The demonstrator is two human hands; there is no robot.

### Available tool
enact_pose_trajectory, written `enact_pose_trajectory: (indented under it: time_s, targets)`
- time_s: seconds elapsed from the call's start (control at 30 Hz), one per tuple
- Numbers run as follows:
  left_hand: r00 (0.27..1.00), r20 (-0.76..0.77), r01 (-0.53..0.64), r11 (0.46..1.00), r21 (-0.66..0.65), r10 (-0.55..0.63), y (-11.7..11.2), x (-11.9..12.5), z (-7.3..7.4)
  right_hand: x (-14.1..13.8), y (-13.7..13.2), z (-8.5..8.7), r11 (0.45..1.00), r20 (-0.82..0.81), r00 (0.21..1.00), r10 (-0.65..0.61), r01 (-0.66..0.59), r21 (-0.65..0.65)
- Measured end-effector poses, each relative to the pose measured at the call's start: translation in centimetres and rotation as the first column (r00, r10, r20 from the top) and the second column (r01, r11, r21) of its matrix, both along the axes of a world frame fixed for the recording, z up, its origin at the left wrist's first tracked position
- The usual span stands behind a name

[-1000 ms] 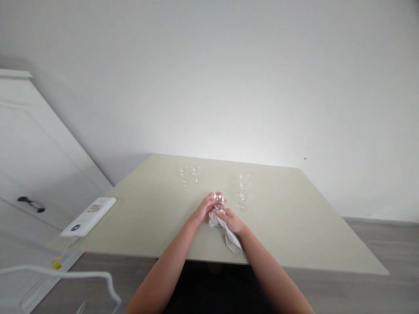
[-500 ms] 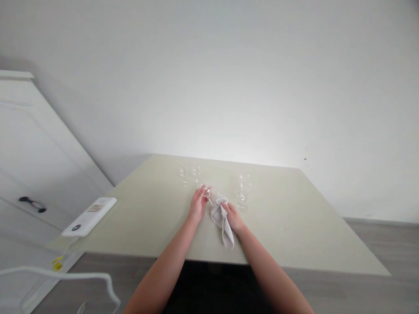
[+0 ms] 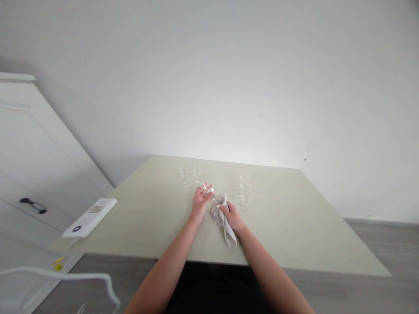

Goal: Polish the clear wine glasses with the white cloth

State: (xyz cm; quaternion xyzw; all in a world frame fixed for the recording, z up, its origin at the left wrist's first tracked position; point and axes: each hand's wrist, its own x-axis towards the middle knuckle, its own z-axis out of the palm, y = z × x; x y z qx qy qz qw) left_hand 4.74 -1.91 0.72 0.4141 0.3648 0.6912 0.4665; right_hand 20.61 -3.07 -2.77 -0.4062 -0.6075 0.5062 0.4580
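Note:
Between my hands a small clear stemmed glass lies tilted above the table. My left hand has its fingers wrapped round the bowl. In my right hand is a pale grey cloth, gathered about the stem and base end, which it hides; one end of the cloth hangs toward me. Two stemmed glasses, a left one and one beside it, stand upright beyond my left hand. Just past my right hand is a close group of clear glasses, overlapping so that their number is unclear.
The pale table has its far edge near a white wall. A white power strip with a cable lies at the table's left edge. A white cabinet with a dark handle stands left. Part of a white tube is at lower left.
The glass has turned slightly in my left hand, with its bowl now facing more sideways. My right hand and the cloth have shifted a little on the stem end. The other glasses stay put.

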Motion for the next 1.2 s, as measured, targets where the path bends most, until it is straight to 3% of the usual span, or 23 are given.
enact_pose_trajectory:
  time_s: [0.3, 0.77, 1.0, 1.2]
  targets:
    - [0.991, 0.026, -0.13, 0.99, 0.052, 0.128, 0.4, 0.0, -0.3, 0.0, 0.2, -0.4, 1.0, -0.004, 1.0, 0.005, -0.005, 0.031]
    - [0.996, 0.055, -0.067, 0.998, -0.012, 0.067, 0.2, -0.2, -0.1, -0.1, -0.3, 0.3, 1.0, -0.018, 1.0, -0.008, 0.008, -0.001]
    - [0.997, 0.072, -0.019, 1.0, -0.009, 0.019, 0.2, -0.1, -0.1, 0.1, -0.5, 0.6, 1.0, 0.055, 0.998, -0.01, 0.009, 0.015]
    - [0.996, 0.044, -0.079, 0.997, 0.012, 0.079, 0.2, -0.2, 0.0, 0.1, -1.0, 1.2, 0.997, 0.081, 0.995, 0.055, -0.059, 0.056]
